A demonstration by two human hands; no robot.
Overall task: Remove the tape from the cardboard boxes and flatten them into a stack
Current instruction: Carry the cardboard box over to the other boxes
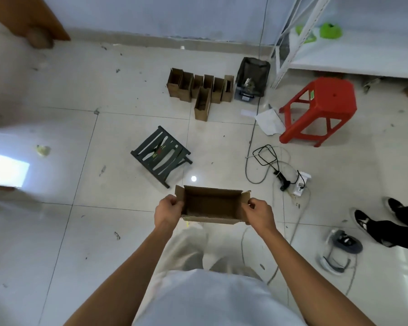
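Observation:
I hold an open brown cardboard box (211, 205) in front of me above the floor, its opening facing up toward me. My left hand (169, 208) grips the box's left end flap. My right hand (259, 210) pinches the right end flap. Several more open cardboard boxes (199, 89) stand upright in a row on the tiled floor farther away, with one (202, 105) set in front of the row.
A small dark folding stool (160, 152) stands between me and the row. A red plastic stool (320, 109), a black mesh bin (252, 78), white paper (269, 122), cables with a power strip (299, 182), a white shelf (353, 60) and another person's feet (375, 222) are at the right.

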